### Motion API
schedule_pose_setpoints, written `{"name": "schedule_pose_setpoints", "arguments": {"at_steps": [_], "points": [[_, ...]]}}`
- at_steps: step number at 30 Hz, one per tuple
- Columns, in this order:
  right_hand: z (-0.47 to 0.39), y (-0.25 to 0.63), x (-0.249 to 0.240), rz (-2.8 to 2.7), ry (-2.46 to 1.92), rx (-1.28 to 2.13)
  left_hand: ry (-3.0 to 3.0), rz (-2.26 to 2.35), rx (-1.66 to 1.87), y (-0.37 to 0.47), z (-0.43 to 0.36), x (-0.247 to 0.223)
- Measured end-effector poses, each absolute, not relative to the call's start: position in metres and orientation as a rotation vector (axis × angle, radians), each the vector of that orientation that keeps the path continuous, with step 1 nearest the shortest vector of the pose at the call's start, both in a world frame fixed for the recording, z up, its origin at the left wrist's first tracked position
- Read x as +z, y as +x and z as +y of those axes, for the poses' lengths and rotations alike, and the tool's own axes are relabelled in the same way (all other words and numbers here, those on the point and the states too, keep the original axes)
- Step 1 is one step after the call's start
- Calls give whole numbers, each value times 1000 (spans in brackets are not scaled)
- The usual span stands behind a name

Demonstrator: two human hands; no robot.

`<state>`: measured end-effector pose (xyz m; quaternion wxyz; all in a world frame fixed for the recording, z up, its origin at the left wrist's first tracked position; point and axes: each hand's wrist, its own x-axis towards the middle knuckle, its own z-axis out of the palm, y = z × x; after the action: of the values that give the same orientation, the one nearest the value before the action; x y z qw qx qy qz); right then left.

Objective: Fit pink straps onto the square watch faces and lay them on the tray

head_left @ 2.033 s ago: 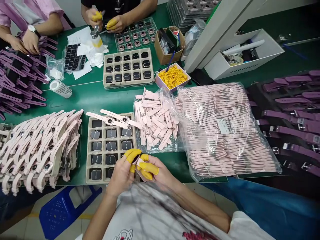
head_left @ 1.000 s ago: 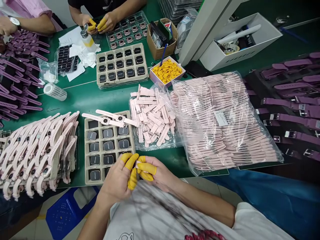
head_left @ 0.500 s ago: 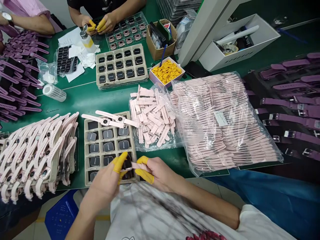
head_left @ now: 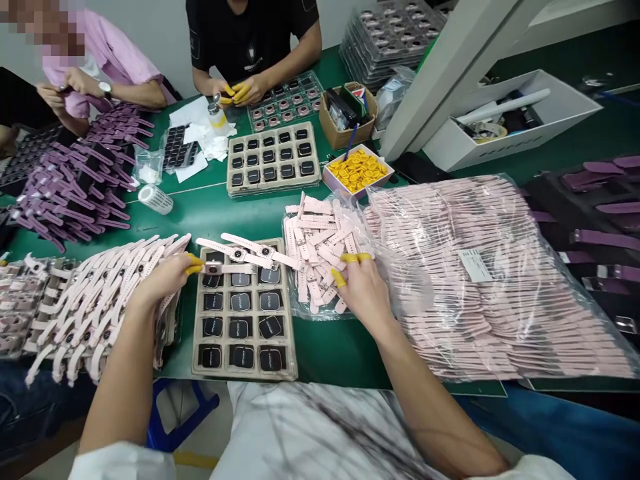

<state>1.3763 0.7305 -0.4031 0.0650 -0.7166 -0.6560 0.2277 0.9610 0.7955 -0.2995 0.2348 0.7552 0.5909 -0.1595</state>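
Observation:
My left hand (head_left: pixel 163 280), with yellow finger cots on its fingertips, pinches a pink smartwatch (head_left: pixel 214 268) by its left edge. A single pink strap (head_left: pixel 237 269) extends from the watch's right side, over the top of the beige tray (head_left: pixel 294 333). Square dark watch faces lie in that tray's compartments. Two more strapped watches (head_left: pixel 267 252) rest across its back edge. My right hand (head_left: pixel 367 290) is over the loose pile of pink straps (head_left: pixel 315 237) on clear plastic; thumb and fingers are apart, with no strap visibly gripped.
Stacked trays of pink watches (head_left: pixel 115 287) stand at left. A large bag of pink straps (head_left: pixel 465 267) fills the right side. Behind are a box of yellow finger cots (head_left: pixel 357 170), another watch tray (head_left: pixel 273 160), a white bottle (head_left: pixel 156 199) and a slanted post (head_left: pixel 450 73). Two co-workers sit opposite.
My hands have separated from in front of the tray. The left carried the watch back and left; the right let go of the strap and moved to the strap pile. The view tilted up.

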Motion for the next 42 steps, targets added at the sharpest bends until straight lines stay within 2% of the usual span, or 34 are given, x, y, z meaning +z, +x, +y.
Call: {"name": "schedule_pose_setpoints", "arguments": {"at_steps": [8,13,18,22,26,30,35,42], "points": [[729,1373,-408,-1967,-2312,716,2051,1851,-423,960,832,-321],[730,1374,-418,-1951,-2292,751,2172,1936,-216,1009,788,-314],[725,1374,-416,-1925,-2114,729,2495,1582,-277,1096,727,-330],[716,1379,-392,-1721,-1852,934,2593,1526,-315,1116,728,-339],[705,1388,-362,-1287,-1483,1175,2702,1356,-355,1110,744,-337],[695,1393,-345,-949,-1313,1370,2765,1259,-366,1109,745,-341],[684,1376,-353,-736,-1197,1735,2756,1281,-318,1113,745,-350],[667,1339,-369,-808,-1154,1908,2551,1489,-183,1111,725,-329]]}}
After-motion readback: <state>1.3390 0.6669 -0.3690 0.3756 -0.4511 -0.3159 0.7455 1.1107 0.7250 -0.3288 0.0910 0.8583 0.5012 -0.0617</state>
